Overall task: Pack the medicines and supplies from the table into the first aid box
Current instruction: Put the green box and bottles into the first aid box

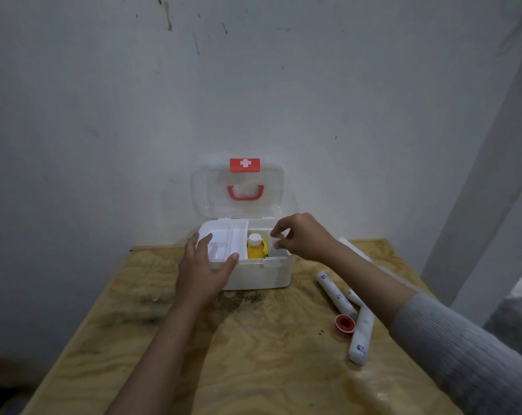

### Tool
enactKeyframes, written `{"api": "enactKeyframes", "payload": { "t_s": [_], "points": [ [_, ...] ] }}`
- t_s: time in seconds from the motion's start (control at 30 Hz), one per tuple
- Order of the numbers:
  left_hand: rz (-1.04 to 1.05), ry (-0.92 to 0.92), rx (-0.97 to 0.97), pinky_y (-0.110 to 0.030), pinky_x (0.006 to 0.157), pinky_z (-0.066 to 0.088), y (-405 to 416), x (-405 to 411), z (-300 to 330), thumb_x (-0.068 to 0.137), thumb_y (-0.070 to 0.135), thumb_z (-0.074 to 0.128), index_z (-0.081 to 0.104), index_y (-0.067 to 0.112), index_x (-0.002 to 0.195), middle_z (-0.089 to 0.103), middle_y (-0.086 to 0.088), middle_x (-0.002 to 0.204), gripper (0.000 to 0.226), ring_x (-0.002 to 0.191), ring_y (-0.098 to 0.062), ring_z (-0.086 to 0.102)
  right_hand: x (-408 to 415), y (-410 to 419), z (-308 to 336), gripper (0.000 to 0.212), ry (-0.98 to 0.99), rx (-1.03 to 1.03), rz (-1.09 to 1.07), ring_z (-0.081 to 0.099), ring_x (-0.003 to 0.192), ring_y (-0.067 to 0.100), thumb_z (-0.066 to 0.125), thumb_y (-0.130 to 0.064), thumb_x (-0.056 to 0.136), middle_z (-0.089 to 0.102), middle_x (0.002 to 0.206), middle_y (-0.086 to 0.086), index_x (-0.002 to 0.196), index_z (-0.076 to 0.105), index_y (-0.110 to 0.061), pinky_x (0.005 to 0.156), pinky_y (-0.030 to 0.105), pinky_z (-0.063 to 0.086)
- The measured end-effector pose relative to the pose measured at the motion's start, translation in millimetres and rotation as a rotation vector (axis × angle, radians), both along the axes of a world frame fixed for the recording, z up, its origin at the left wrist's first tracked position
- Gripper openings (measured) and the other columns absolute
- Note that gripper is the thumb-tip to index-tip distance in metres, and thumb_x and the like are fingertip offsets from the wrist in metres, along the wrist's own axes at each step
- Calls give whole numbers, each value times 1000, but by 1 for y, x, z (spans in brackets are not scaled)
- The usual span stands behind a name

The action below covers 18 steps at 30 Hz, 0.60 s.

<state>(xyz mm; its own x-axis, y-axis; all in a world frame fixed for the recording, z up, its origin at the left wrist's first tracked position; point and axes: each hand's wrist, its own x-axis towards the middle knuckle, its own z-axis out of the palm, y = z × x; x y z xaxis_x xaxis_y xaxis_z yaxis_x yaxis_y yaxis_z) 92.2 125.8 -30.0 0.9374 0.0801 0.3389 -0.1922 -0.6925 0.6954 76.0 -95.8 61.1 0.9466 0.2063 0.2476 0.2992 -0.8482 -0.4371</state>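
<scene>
The white first aid box stands open at the back of the wooden table, its clear lid leaning on the wall. A white inner tray covers the left half of the box. In the right half stands a yellow bottle with a white cap. My left hand rests on the tray's front left corner, thumb on its front edge, fingers spread. My right hand hovers over the box's right side, fingertips pinched near the right rim; I cannot tell if they hold anything.
Several white bandage rolls and a red-rimmed tape roll lie on the table to the right of the box, partly under my right forearm. A wall stands right behind the box. The table has stained bare wood in front.
</scene>
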Motion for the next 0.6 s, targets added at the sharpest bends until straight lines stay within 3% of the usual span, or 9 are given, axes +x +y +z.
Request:
{"api": "enactKeyframes", "payload": {
  "t_s": [0.4, 0.6],
  "points": [
    [7, -15, 7, -50, 99, 43, -1, -2, 1, 77, 63, 59, 36, 28, 140, 22, -1, 156, 76, 138, -29, 32, -9, -19, 13, 25, 3, -26, 44, 63, 78, 10, 70, -17, 82, 69, 114, 3, 107, 69, -16, 72, 21, 47],
    [9, -14, 8, -52, 100, 43, -1, -1, 0, 76, 64, 59, 36, 28, 140, 22, 0, 156, 76, 137, -29, 32, -30, -49, 21, 21, -24, 45, -35, 66, 78, 10, 71, -16, 81, 71, 101, 0, 102, 70, -18, 77, 25, 54]
  ]
}}
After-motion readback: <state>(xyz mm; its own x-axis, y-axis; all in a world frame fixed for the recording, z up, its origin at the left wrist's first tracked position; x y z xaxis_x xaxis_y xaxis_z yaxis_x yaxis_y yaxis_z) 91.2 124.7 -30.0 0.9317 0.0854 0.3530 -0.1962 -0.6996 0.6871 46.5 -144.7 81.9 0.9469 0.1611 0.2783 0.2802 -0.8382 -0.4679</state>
